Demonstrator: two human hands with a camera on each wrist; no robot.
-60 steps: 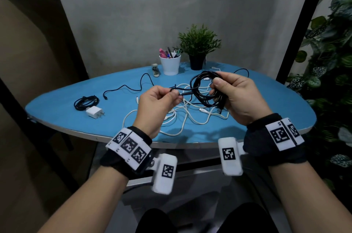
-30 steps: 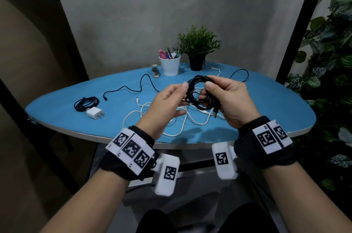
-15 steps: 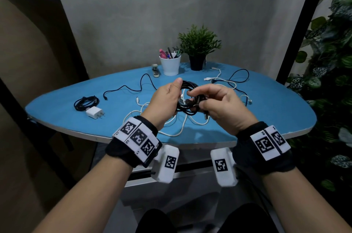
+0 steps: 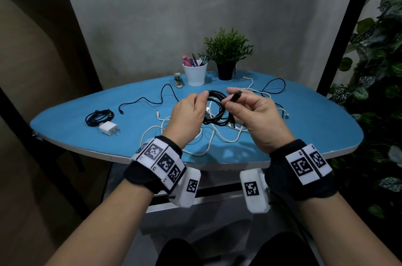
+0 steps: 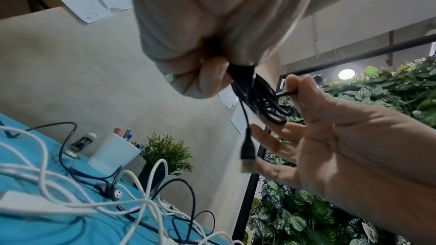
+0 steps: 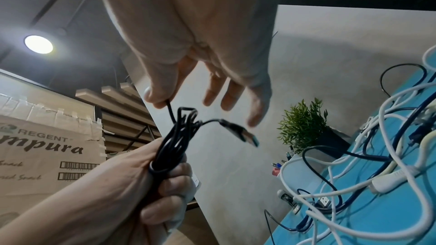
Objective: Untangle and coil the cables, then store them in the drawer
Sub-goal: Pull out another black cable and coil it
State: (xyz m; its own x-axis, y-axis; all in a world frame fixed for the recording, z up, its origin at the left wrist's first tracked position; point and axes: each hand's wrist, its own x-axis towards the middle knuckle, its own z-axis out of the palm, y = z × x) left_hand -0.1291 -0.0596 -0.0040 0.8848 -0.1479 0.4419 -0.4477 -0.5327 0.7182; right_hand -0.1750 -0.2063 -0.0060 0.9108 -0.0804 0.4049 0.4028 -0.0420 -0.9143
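Finishing the coil of one black cable (image 4: 214,109) is the step we judge to be in hand: we hold it up over the blue counter (image 4: 304,126), in front of the white pen cup (image 4: 194,74). Our left hand (image 4: 188,116) has its fingers curled around the bunched loops, gripping them together; the left wrist view shows the strands squeezed against the palm. Our right hand (image 4: 253,113) pinches the cable's loose tail between thumb and forefinger just behind one plug (image 4: 237,96), with the other fingers spread and relaxed. A second plug (image 5: 247,153) hangs free below the loops.

On the counter under our hands, nearer us than the pen cup, white cables (image 4: 208,137) and another dark one lie tangled. Left of the cup, well apart from it, a small black coil (image 4: 99,116) sits just beside a white charger (image 4: 108,128). No drawer shows clearly in these views.

Next, we think the pinched tail must go round the bundle or through it, while the left grip keeps the loops from springing open. After that the coil wants stowing, and the white tangle needs separating.
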